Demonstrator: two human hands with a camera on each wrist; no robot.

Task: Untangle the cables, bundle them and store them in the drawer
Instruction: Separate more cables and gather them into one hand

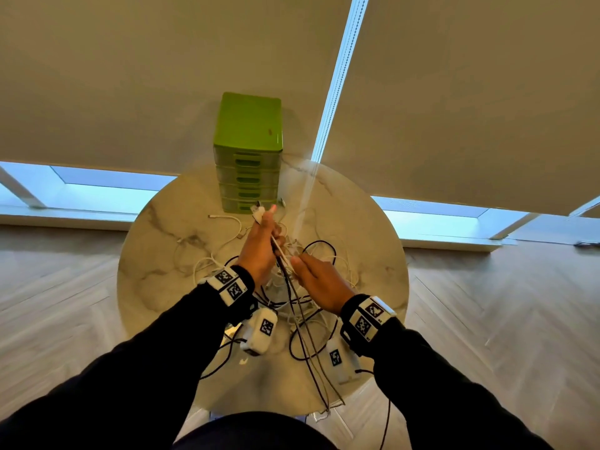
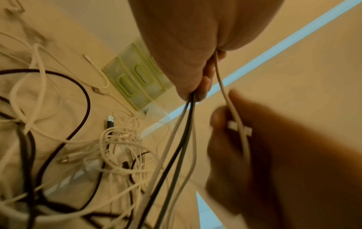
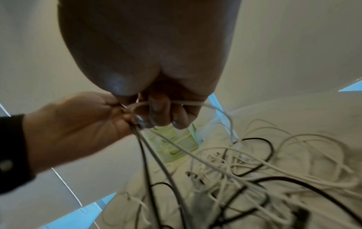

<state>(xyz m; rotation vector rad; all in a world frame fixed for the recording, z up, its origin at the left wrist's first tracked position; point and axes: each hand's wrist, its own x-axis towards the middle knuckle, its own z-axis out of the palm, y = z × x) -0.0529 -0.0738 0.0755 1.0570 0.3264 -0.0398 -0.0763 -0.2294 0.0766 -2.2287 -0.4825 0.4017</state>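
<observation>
A tangle of white and black cables (image 1: 211, 264) lies in the middle of a round marble table (image 1: 156, 248). My left hand (image 1: 259, 245) is raised over it and grips several black, grey and white cables (image 2: 188, 108), their plug ends (image 1: 258, 213) sticking out above the fist. These cables hang down to the near table edge. My right hand (image 1: 319, 280) is close beside it, fingers curled round one white cable (image 3: 188, 104) that runs up to the left hand (image 3: 88, 117). A green drawer unit (image 1: 248, 157) stands at the far edge, all drawers closed.
A loose white cable (image 1: 227, 219) and a black USB plug (image 2: 110, 121) lie in front of the drawer unit (image 2: 135, 80). Roller blinds and low windows are behind the table. Wooden floor surrounds it on both sides.
</observation>
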